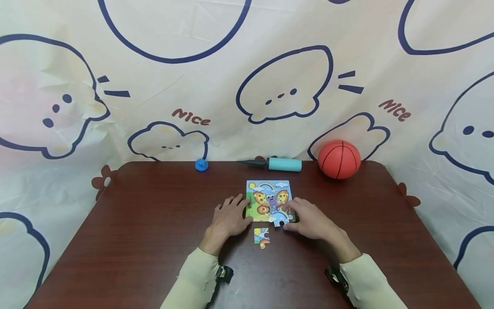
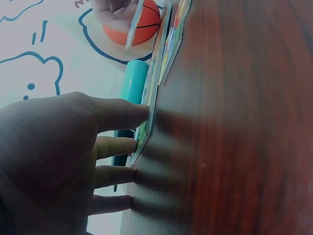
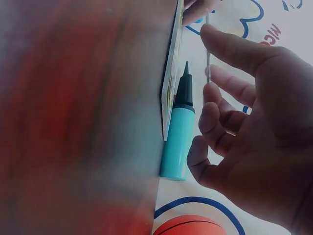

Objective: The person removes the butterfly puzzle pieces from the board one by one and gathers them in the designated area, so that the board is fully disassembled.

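A jigsaw puzzle board (image 1: 252, 211) with a butterfly picture lies flat on the table. My left hand (image 1: 230, 216) rests at its left side, thumb and index finger touching the edge and the fingers fairly straight. Between thumb and fingers, my right hand (image 1: 310, 218) pinches a blue rainbow puzzle piece (image 1: 278, 218). The right wrist view shows that piece (image 3: 209, 68) edge-on, held apart from the board (image 3: 168, 98). A loose puzzle piece (image 1: 261, 236), yellow and blue, lies on the table just below the board. Part of the board's lower right is hidden by the held piece and right hand.
Behind the board, a teal and black hand pump (image 1: 284, 165) lies along the table's back edge. A red basketball (image 1: 339, 159) sits at the back right, and a small blue round object (image 1: 201, 165) at the back left. A printed cloth (image 1: 216, 86) hangs behind the brown table (image 1: 154, 214).
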Motion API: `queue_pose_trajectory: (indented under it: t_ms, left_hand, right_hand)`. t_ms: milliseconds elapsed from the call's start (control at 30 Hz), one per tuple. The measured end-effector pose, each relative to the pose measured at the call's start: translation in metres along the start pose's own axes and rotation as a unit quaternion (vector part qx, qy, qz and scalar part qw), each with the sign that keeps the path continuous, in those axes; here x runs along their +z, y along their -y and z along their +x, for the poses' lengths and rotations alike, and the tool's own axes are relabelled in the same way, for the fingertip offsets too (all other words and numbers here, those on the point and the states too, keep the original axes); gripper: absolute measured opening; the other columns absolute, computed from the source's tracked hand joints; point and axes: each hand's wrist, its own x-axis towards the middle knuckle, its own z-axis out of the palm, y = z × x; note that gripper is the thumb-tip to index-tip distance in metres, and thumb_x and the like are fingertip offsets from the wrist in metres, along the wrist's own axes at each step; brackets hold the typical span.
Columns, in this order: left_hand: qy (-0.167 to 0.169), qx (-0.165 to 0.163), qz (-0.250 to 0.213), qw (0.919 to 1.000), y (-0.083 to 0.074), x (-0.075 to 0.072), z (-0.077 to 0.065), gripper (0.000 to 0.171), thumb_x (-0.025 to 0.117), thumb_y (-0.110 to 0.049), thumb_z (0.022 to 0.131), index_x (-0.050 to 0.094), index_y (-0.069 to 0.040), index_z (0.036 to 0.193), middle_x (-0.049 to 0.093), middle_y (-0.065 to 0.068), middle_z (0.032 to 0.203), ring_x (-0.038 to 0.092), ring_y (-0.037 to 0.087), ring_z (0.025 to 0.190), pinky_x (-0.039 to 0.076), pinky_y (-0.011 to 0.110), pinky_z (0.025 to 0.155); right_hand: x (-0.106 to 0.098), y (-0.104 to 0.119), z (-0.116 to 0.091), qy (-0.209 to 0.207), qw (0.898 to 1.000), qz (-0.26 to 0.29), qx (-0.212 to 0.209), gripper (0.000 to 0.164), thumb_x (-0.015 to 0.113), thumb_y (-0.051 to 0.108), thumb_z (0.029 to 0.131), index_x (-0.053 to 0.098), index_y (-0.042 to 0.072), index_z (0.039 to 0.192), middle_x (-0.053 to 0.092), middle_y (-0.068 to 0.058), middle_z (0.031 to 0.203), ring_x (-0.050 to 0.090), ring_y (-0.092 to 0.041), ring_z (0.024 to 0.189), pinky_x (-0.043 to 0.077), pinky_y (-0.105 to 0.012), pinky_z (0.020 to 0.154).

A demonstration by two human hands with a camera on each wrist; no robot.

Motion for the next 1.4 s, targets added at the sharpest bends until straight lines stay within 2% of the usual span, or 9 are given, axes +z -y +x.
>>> queue_pose_trajectory:
  t_ms: [400, 600, 900, 1033, 1233, 1400]
  left_hand:
    - [0.001, -0.006, 0.001, 1.0000, 0.002, -0.001, 0.000, 0.058, 0.059, -0.042, 0.091, 0.046, -0.023, 0.145, 0.034, 0.008, 0.157, 0.029, 0.033, 0.145, 0.026, 0.062, 0.111]
    - [0.001, -0.006, -0.001, 1.0000, 0.002, -0.001, 0.000, 0.058, 0.059, -0.042, 0.092, 0.046, -0.023, 0.145, 0.034, 0.008, 0.157, 0.028, 0.033, 0.145, 0.026, 0.062, 0.111]
    - [0.003, -0.003, -0.004, 1.0000, 0.001, -0.001, 0.000, 0.058, 0.059, -0.041, 0.091, 0.046, -0.022, 0.145, 0.033, 0.008, 0.157, 0.028, 0.034, 0.145, 0.025, 0.063, 0.111]
    - [0.002, -0.003, -0.002, 1.0000, 0.000, 0.000, 0.000, 0.059, 0.060, -0.041, 0.091, 0.046, -0.022, 0.145, 0.034, 0.008, 0.157, 0.028, 0.034, 0.145, 0.026, 0.062, 0.111]
    - [0.000, -0.002, -0.003, 1.0000, 0.000, 0.000, 0.000, 0.059, 0.060, -0.041, 0.091, 0.046, -0.021, 0.145, 0.034, 0.009, 0.157, 0.029, 0.034, 0.144, 0.026, 0.062, 0.111]
    - [0.000, -0.002, -0.003, 1.0000, -0.001, 0.000, -0.001, 0.059, 0.060, -0.042, 0.091, 0.046, -0.022, 0.145, 0.034, 0.008, 0.157, 0.029, 0.034, 0.144, 0.026, 0.062, 0.111]
  right_hand:
    - [0.006, 0.001, -0.015, 0.040, 0.999, -0.027, 0.002, 0.037, 0.081, 0.037, 0.076, 0.062, 0.027, 0.106, 0.052, 0.008, 0.084, 0.048, -0.009, 0.079, 0.038, -0.032, 0.069]
    - [0.008, 0.004, -0.016, 0.041, 0.998, -0.044, 0.002, 0.038, 0.082, 0.039, 0.074, 0.062, 0.027, 0.104, 0.052, 0.011, 0.082, 0.047, -0.007, 0.078, 0.035, -0.032, 0.070]
    - [0.008, 0.002, -0.018, 0.055, 0.998, -0.029, 0.005, 0.045, 0.084, 0.039, 0.072, 0.063, 0.024, 0.109, 0.052, 0.009, 0.081, 0.048, -0.008, 0.078, 0.039, -0.029, 0.065]
    - [0.005, -0.001, -0.016, 0.046, 0.999, 0.000, 0.015, 0.046, 0.083, 0.038, 0.073, 0.062, 0.023, 0.111, 0.052, 0.007, 0.082, 0.049, -0.010, 0.079, 0.041, -0.030, 0.066]
    - [-0.001, -0.010, -0.007, 0.009, 0.999, -0.001, 0.033, 0.042, 0.080, 0.034, 0.078, 0.064, 0.021, 0.115, 0.052, 0.005, 0.088, 0.049, -0.011, 0.080, 0.042, -0.029, 0.068]
    - [-0.003, -0.018, 0.003, -0.002, 0.999, 0.018, 0.051, 0.043, 0.076, 0.037, 0.082, 0.063, 0.020, 0.120, 0.054, 0.002, 0.099, 0.050, -0.013, 0.088, 0.044, -0.030, 0.074]
